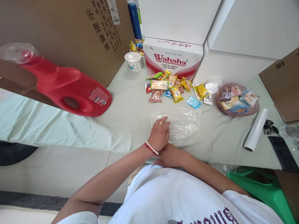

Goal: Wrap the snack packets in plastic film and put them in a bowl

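Note:
A clear plastic bag (185,124) lies flattened and crinkled on the cloth near the table's front. My left hand (160,132), with a ring and a beaded bracelet, rests across the bag's left end, fingers loosely bent and slightly apart, gripping nothing that I can see. Crossed beneath the left wrist, my right hand (167,155) sits at the table edge; its fingers are mostly hidden. Beyond the bag is a loose pile of wrapped snacks (159,85), with a light blue packet (193,102) closest to it.
A Wahaba-style white and red carton labelled Wahaha (173,59) stands behind the snacks. Left are a paper cup (133,61) and a large red jug (77,90). Right are a pink bowl of snacks (255,107), a white roll (256,130) and a black phone (283,154). A green stool (268,189) stands below.

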Tool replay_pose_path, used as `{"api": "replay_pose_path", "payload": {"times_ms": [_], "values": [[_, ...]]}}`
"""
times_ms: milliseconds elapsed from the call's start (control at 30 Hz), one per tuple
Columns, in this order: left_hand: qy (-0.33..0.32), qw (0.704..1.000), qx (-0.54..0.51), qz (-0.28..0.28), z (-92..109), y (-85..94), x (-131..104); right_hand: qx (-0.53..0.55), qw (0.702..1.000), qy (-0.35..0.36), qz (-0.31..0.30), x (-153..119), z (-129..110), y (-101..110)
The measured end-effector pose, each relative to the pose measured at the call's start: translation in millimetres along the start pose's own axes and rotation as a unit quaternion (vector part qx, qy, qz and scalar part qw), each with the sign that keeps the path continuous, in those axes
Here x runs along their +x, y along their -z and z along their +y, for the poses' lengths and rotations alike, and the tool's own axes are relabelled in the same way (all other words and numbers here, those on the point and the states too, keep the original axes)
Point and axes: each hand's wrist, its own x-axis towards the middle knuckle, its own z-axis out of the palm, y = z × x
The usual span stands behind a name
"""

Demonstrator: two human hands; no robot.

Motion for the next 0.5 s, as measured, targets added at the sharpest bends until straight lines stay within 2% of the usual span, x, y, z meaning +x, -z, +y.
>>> {"api": "replay_pose_path", "payload": {"times_ms": [133,200,300,367,433,500], "values": [[0.042,0.998,0.029,-0.033,-29,-12.8,-2,-0.014,0.999,-0.013,0.039,-16,-7,0],[0.041,0.996,0.060,-0.045,-43,-11.4,-7,-0.025,0.992,-0.101,0.075,-37,-9,0],[0.016,0.993,0.091,-0.069,-54,-6.0,-16,-0.041,0.947,-0.299,0.111,-85,-6,2],[0.005,0.991,0.105,-0.086,-55,-3.6,-19,-0.030,0.926,-0.364,0.090,-123,-1,10],[0.000,0.988,0.120,-0.103,-54,-3.0,-21,0.005,0.923,-0.381,0.047,-158,4,26],[-0.001,0.984,0.136,-0.115,-52,-3.4,-22,0.045,0.921,-0.386,0.013,-182,12,52]]}}
